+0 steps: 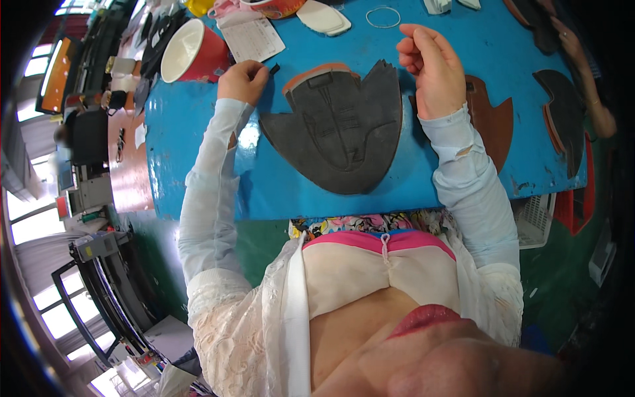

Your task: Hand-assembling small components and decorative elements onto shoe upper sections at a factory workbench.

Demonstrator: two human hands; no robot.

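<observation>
A red cup [192, 53] with a white inside lies tipped at eleven o'clock on the blue table [278, 192]. A white paper form [254, 38] sits just beside it, a thin wire ring [383, 17] at twelve, brown and black cut pieces [562, 112] at three.

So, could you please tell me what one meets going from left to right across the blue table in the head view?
Red cup → left hand pinching a small dark piece → dark grey shoe upper → right hand → brown shoe upper → black shoe upper.
</observation>
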